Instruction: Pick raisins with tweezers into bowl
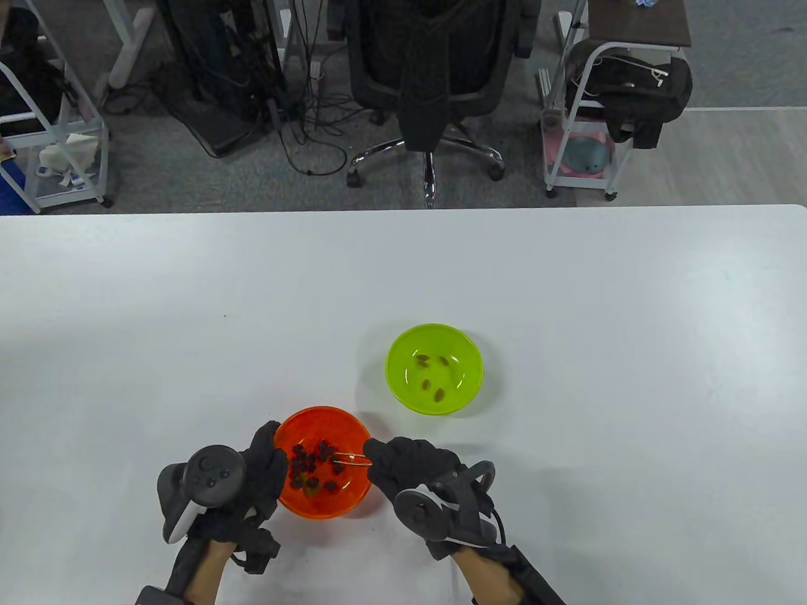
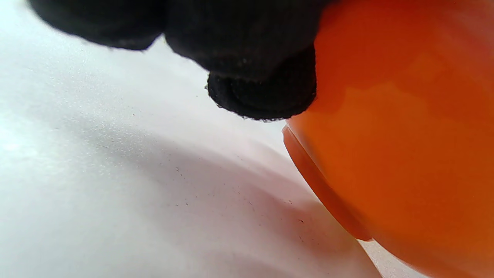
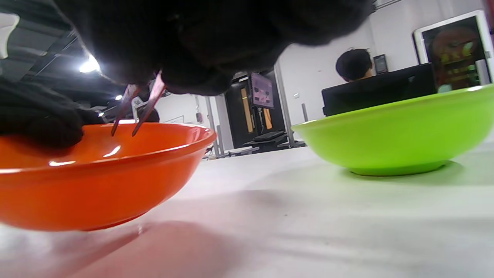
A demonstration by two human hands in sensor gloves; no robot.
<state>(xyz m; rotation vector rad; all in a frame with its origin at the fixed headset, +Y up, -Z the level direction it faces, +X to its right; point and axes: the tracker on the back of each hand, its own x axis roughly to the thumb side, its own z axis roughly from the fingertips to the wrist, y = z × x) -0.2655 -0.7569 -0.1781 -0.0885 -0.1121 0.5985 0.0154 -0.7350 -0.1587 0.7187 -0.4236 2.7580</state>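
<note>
Four raisins in green bowl; dark heap in orange bowl.

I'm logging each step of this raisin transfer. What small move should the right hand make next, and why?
Probably close the tweezers on one raisin. The right hand holds them, tips apart, among the raisins in the orange bowl, which the left hand steadies.

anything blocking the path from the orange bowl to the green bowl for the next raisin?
Nothing visible. The right hand holds the tweezers over the raisins in the orange bowl. Only bare table lies between it and the green bowl. The left hand holds the orange bowl's far side.
</note>
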